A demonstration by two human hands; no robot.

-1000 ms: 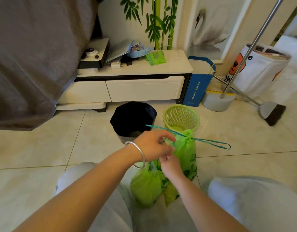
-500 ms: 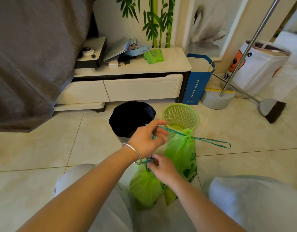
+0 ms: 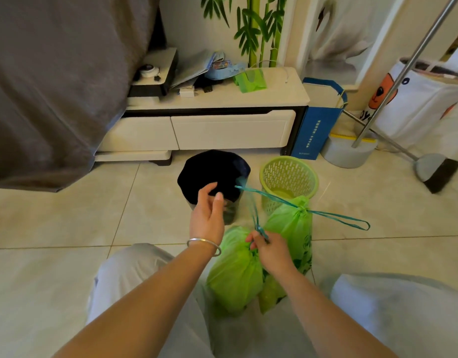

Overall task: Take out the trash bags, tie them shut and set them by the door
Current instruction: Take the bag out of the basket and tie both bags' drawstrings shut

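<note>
1. Two green trash bags lay on the floor tiles between your knees: the near bag (image 3: 235,272) and the far bag (image 3: 291,223), touching each other.
2. The far bag was cinched at its neck by a teal drawstring (image 3: 351,221), whose loop trailed to the right over the floor.
3. Your right hand (image 3: 270,250) pinched a drawstring strand at the neck of the near bag, fingers curled and clamped on the cord. The strand rose from that pinch toward the black bin.
4. Your left hand (image 3: 208,215) hovered above the black bin's near rim with fingers apart and relaxed, holding nothing. A silver bangle (image 3: 204,245) sat on that wrist.
5. Two bins stood side by side in front of the bags: one black bin (image 3: 213,174) lined in dark material, and one green basket (image 3: 288,180) with a perforated wall. The contents of the black bin could not be determined; only a pale floor showed inside the green basket.
6. One low white cabinet (image 3: 222,127) stood behind the bins, with papers and small items on top.
7. One blue paper bag (image 3: 317,125), one broom (image 3: 437,171) and one white printed bag (image 3: 424,104) stood to the right.
</note>
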